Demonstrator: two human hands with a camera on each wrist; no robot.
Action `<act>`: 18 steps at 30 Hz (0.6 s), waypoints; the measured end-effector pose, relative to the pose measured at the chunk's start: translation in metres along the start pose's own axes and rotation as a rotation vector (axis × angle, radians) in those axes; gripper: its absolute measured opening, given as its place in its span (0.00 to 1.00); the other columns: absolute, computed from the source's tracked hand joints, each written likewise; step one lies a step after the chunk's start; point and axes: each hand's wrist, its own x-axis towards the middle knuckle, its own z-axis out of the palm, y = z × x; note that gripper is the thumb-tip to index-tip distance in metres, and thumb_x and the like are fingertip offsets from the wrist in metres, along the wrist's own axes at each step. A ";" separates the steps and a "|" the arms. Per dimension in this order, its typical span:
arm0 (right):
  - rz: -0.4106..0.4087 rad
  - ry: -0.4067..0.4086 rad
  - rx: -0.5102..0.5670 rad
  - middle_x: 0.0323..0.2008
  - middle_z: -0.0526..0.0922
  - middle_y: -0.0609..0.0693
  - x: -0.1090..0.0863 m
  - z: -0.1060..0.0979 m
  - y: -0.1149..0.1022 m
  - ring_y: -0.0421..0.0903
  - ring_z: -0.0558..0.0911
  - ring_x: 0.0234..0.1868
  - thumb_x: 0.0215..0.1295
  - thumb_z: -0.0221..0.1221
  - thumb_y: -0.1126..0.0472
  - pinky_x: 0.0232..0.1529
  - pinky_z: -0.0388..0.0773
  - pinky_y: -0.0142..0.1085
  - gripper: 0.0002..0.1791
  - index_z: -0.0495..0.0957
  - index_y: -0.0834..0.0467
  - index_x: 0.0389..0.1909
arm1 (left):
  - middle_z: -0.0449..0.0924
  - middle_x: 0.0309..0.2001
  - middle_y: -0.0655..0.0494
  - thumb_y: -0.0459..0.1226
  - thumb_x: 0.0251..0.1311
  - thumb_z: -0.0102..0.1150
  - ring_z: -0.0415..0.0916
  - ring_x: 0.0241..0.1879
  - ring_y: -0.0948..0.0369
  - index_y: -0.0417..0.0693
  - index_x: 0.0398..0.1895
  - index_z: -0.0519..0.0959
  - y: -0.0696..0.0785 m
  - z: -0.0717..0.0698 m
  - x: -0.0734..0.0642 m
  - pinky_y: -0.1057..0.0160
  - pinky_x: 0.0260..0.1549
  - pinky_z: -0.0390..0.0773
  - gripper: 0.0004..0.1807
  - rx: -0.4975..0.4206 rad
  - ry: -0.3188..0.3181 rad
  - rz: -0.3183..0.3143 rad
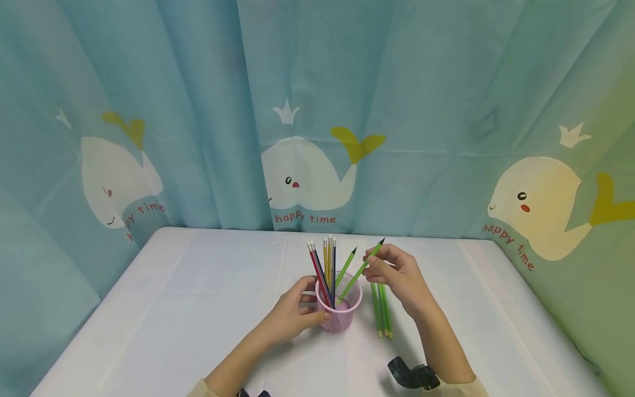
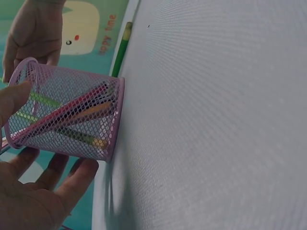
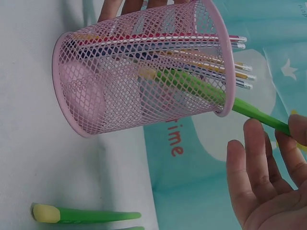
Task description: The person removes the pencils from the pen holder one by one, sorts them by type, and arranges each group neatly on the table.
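A pink mesh pencil cup (image 1: pixel 339 321) stands upright on the white table. My left hand (image 1: pixel 290 315) grips it from the left, thumb at the near side and fingers around the far side. My right hand (image 1: pixel 401 270) pinches a green pencil (image 1: pixel 356 277) near its dark pointed upper end. That pencil slants down into the cup; in the right wrist view its yellow end (image 3: pixel 147 73) shows through the mesh. Another green pencil (image 1: pixel 345 267) leans inside, point up. Red, yellow and dark blue pencils (image 3: pixel 192 40) with white erasers stand in the cup, leaning left.
Three green pencils (image 1: pixel 382 314) lie side by side on the table (image 1: pixel 188 309), right of the cup, yellow ends toward me. A blue curtain (image 1: pixel 421 182) with printed whales hangs behind the table and along its sides.
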 end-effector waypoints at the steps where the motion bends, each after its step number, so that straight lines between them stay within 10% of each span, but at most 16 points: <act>1: -0.001 0.007 0.003 0.51 0.78 0.63 0.000 0.000 0.000 0.48 0.87 0.41 0.72 0.59 0.60 0.44 0.87 0.41 0.13 0.74 0.68 0.43 | 0.72 0.60 0.42 0.35 0.55 0.72 0.76 0.58 0.44 0.43 0.66 0.66 0.000 0.000 0.000 0.52 0.55 0.82 0.36 0.001 0.001 -0.001; 18: -0.037 0.047 0.141 0.46 0.82 0.52 -0.002 -0.002 -0.009 0.44 0.84 0.42 0.72 0.59 0.60 0.45 0.87 0.41 0.14 0.75 0.66 0.49 | 0.71 0.61 0.40 0.35 0.55 0.71 0.75 0.59 0.43 0.42 0.66 0.66 0.001 0.000 0.000 0.49 0.56 0.81 0.36 -0.020 0.003 0.007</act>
